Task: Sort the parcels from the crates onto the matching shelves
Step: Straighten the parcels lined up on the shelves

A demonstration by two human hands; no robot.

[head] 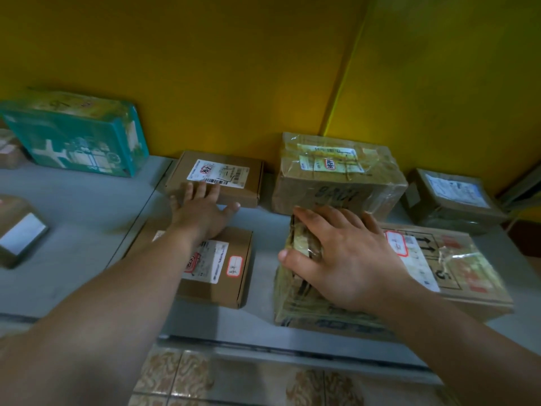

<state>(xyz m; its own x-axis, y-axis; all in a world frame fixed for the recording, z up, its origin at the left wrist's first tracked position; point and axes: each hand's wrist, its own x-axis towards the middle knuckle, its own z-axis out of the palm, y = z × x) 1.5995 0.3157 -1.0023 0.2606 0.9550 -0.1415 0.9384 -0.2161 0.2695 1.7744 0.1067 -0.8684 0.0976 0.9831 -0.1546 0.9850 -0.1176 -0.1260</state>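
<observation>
Right hand (348, 259) on the big taped carton (459, 268) at near right of the shelf (73, 230): fingers spread over the top, thumb hooked on the tape-wrapped left face, so gripping that far-left corner. Carton lying flat, long axis left-right, two printed arrows on top pointing far. White label with a red-bordered sticker beside the arrows, plus a large "5"; rest too blurred to read. Hand hides the join between taped left part and printed top, so can't fully confirm one carton.

Left hand (202, 209) open and flat, fingers straight, tips on the near edge of the far flat box (234, 186), thumb splayed right. White barcode label with a red stamp on that box, text unreadable.

Under the left forearm: near flat box (228, 288), white label and small red-bordered sticker.

Far, just beyond the right hand: taped tall box (336, 183), label on top, dark marker scrawl on the near side, illegible. Far right: dark wrapped parcel (450, 200). Far left: teal box (79, 136) against the yellow wall (205, 68).
</observation>
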